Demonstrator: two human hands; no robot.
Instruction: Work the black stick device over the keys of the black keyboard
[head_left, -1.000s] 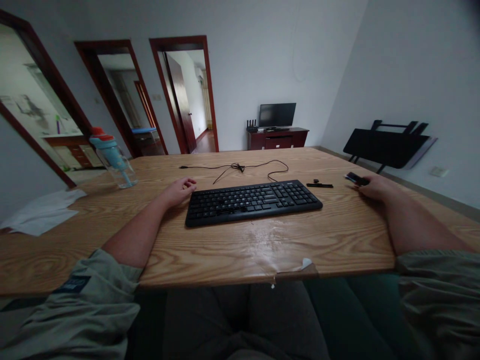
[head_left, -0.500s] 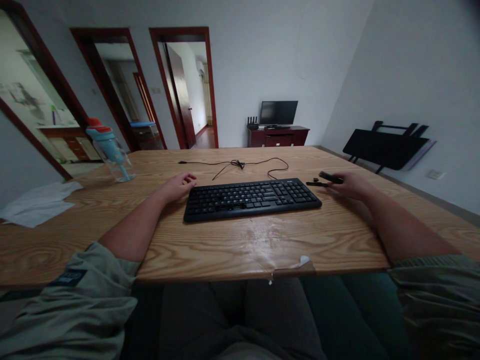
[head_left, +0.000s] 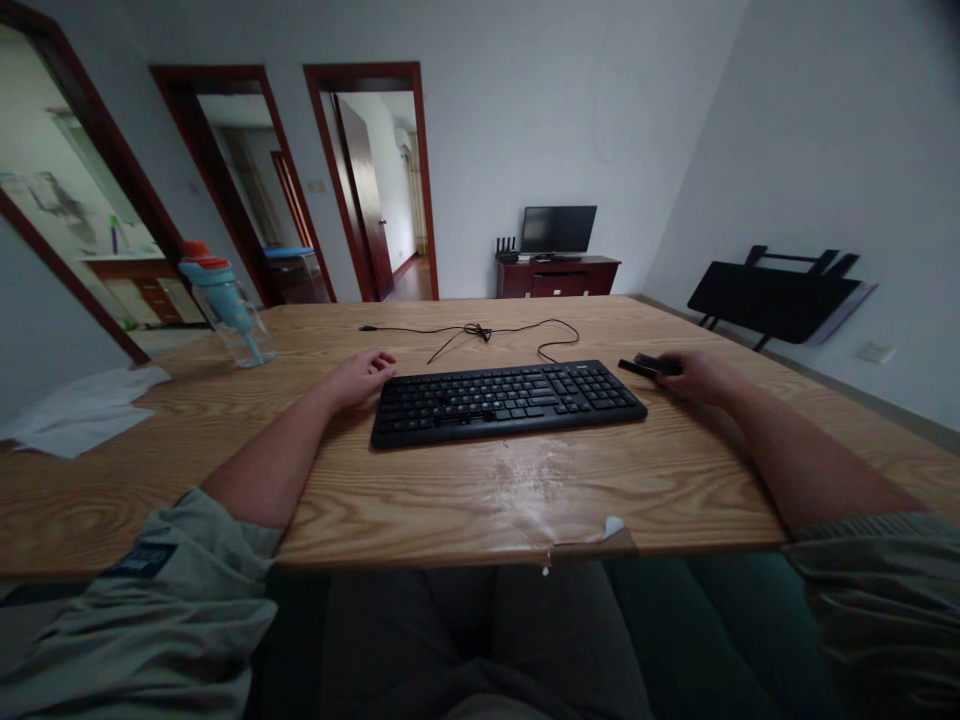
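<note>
Right hand [head_left: 697, 378] has swung in toward the keyboard [head_left: 510, 402] since a second ago. It grips a dark stick [head_left: 661, 364] just right of keyboard, next to a thin strip [head_left: 634, 370]; contact hard to tell at this size. Left hand [head_left: 364, 378] empty, loosely open at keyboard's left end. Cable [head_left: 478, 331] behind keyboard.

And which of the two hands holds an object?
The right hand: it grips a small black object; the left hand, at the left end of the keyboard, holds nothing visible.
</note>
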